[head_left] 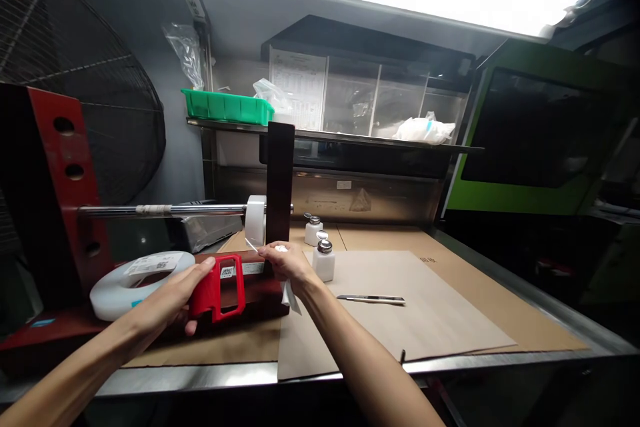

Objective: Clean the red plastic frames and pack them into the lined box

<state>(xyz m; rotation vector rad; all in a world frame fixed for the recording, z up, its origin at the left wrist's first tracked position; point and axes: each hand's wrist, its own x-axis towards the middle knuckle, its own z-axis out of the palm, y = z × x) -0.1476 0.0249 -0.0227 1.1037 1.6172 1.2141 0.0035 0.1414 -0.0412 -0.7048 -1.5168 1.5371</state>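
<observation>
My left hand (187, 293) is closed around a red plastic frame-like part (231, 288) with a rectangular opening, held above the dark red base of the stand. My right hand (286, 260) is pinched shut beside the black upright, with a thin white strip (251, 245) at its fingertips and a crumpled white cloth or tissue (290, 297) hanging below the palm. Just behind the fingers, a narrow white roll (256, 220) sits on the metal rod (200, 211). A large roll of clear film (113, 288) lies left of my left hand.
White pump bottles (324, 263) with metal tops stand right of my right hand. A utility knife (373, 299) lies on the brown paper sheet (425, 320). Overhead, a shelf bears a green bin (227, 107) and plastic bags (425, 131). The red stand (65, 147) rises at left.
</observation>
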